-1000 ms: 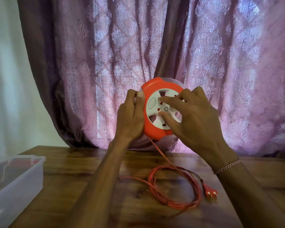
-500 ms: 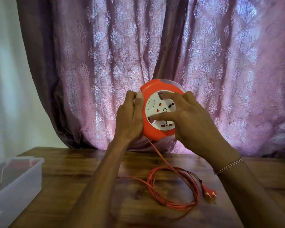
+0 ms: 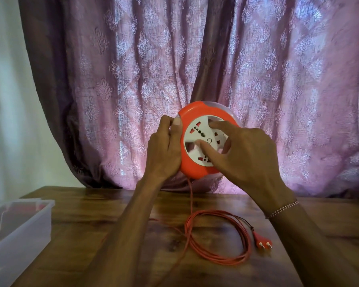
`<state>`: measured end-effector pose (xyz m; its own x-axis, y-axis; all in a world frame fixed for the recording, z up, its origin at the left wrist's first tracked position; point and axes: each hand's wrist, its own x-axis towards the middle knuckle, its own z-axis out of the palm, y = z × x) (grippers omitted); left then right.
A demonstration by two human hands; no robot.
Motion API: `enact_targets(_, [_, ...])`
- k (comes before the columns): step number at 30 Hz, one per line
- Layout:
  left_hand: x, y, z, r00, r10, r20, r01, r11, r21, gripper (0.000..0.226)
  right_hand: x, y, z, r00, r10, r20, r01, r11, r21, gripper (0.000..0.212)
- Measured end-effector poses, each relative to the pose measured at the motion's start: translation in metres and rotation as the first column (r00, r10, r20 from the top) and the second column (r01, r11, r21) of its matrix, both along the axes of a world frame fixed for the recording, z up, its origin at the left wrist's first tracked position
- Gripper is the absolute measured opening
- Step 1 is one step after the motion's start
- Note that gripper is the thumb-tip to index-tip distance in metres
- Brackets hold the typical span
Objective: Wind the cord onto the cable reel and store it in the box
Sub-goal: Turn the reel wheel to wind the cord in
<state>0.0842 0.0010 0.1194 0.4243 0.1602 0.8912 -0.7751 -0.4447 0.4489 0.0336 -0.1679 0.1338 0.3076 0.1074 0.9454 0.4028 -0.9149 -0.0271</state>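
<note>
An orange cable reel [image 3: 192,112] with a white socket disc [image 3: 197,133] is held upright above the table. My left hand [image 3: 164,150] grips its left rim. My right hand [image 3: 245,154] has fingers pressed into the white disc's recesses. An orange cord [image 3: 218,257] hangs from the reel's bottom and lies in loose loops on the wooden table [image 3: 91,214], ending in a two-pin plug [image 3: 262,241]. A clear plastic box [image 3: 19,228] stands at the table's left edge.
A purple patterned curtain [image 3: 195,59] hangs right behind the table. A pale wall [image 3: 6,100] fills the left. The box sits well left of my left forearm.
The white socket disc has turned under my right fingers, which shifted on it. The cord loop on the table looks a little smaller. My left hand keeps its grip.
</note>
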Motion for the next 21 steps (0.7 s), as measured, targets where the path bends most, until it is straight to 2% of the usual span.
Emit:
enact_targets(3, [0.0006,-0.0003,-0.0013,1.000,0.016,-0.006,-0.016,1.000,0.016,0.032,0.0000,-0.0010,0.0005,1.000,-0.001,0.007,0.001,1.000,-0.025,0.053])
enact_targets(5, [0.0015,0.0006,-0.0015,1.000,0.019,-0.017,-0.018,1.000,0.014,0.032,-0.0012,-0.0028,0.0016,0.999,0.010,0.032,-0.009,0.999,-0.034,0.042])
enact_targets(9, [0.0030,0.0036,-0.0009,1.000,0.004,-0.021,-0.004,1.000,-0.005,0.034,-0.0004,-0.0092,0.0039,0.991,0.131,0.026,-0.126,0.983,-0.136,0.026])
enact_targets(12, [0.0020,0.0037,-0.0004,1.000,-0.002,-0.012,0.002,1.000,-0.011,0.035,0.0013,-0.0083,0.0023,0.983,0.178,-0.054,-0.186,0.946,-0.264,0.039])
enact_targets(15, [0.0009,0.0029,-0.0004,1.000,0.015,-0.010,-0.015,1.000,-0.005,0.033,0.0019,-0.0048,0.0007,0.984,0.129,-0.124,-0.162,0.936,-0.314,0.055])
enact_targets(18, [0.0011,0.0036,-0.0010,1.000,0.021,-0.010,-0.021,1.000,-0.003,0.034,0.0012,-0.0036,-0.0001,0.976,0.099,-0.194,-0.157,0.936,-0.314,0.047])
enact_targets(21, [0.0006,0.0036,-0.0001,1.000,0.023,-0.008,-0.023,1.000,-0.003,0.035,0.0013,-0.0038,-0.0006,0.986,0.065,-0.156,-0.112,0.942,-0.316,0.055])
